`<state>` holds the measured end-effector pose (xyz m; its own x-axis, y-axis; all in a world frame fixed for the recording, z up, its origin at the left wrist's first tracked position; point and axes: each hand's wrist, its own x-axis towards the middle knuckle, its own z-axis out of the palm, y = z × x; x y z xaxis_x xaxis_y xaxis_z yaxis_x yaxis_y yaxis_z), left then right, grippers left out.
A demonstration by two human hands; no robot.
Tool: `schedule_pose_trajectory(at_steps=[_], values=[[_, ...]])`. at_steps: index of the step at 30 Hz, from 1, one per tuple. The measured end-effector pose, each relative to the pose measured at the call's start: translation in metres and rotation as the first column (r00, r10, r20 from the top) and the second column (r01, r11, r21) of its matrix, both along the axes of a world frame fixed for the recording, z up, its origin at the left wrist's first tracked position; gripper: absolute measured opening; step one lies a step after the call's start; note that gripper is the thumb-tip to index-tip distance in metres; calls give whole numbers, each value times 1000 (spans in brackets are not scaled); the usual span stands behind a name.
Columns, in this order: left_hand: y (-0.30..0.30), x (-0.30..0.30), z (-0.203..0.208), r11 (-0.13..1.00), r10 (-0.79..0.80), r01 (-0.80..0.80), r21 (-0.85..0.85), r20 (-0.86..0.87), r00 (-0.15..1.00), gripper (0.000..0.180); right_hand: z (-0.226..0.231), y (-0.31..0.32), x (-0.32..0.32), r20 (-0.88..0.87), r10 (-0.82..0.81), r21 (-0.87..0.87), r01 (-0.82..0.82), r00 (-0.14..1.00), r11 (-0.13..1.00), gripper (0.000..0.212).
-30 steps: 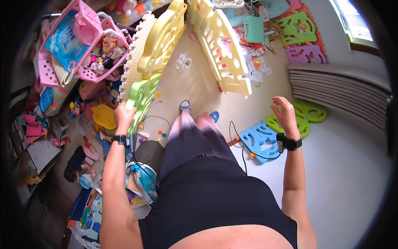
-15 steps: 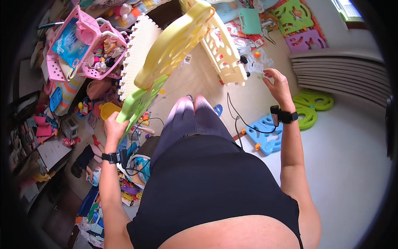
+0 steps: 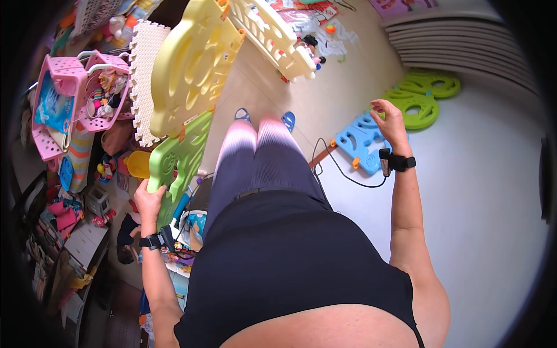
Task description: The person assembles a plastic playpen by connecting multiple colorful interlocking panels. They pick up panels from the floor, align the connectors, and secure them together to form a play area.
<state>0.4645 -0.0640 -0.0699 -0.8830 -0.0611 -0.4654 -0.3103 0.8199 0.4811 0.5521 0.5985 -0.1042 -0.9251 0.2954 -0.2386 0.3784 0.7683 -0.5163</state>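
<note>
My left hand (image 3: 149,202) is closed on the top edge of a green plastic playpen panel (image 3: 184,165), which stands upright. A yellow panel (image 3: 184,75) with rounded cut-outs joins its far end. Beyond that, a cream panel (image 3: 272,33) connects at an orange joint. My right hand (image 3: 392,123) hovers at the right with curved fingers, the thumb apart from them and nothing between. Below or beside it, a blue panel (image 3: 361,144) lies flat on the floor, near green panels (image 3: 419,110). A strapped device with a cable sits on each wrist.
Pink baskets (image 3: 98,116) of toys and a cream foam mat (image 3: 146,69) stand at the left. Grey folded padding (image 3: 464,49) lines the right wall. Toys and a white cloth (image 3: 331,46) lie ahead. A person (image 3: 127,238) is low at the left. A black cable (image 3: 331,153) trails near my legs.
My view has turned and shifted, so the joined panels appear farther left. My left hand keeps its hold on the green panel. My right hand stays raised, its fingers still curved.
</note>
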Motion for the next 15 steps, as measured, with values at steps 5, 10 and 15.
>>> schedule_pose_trajectory(at_steps=[5, 10, 15], values=[[-9, 5, 5, 986, -69, 77, -151, 59, 996, 28, -4, 8, 30, 21, -42, -1, 42, 999, 999, 25], [-10, 5, 20, 950, -182, 187, -251, 43, 982, 26, -6, -5, 30, 5, -53, -13, 53, 999, 998, 25], [-2, -1, 42, 873, -335, 325, -363, 38, 942, 23, 3, -53, -3, -81, 63, -61, -68, 995, 996, 50]])
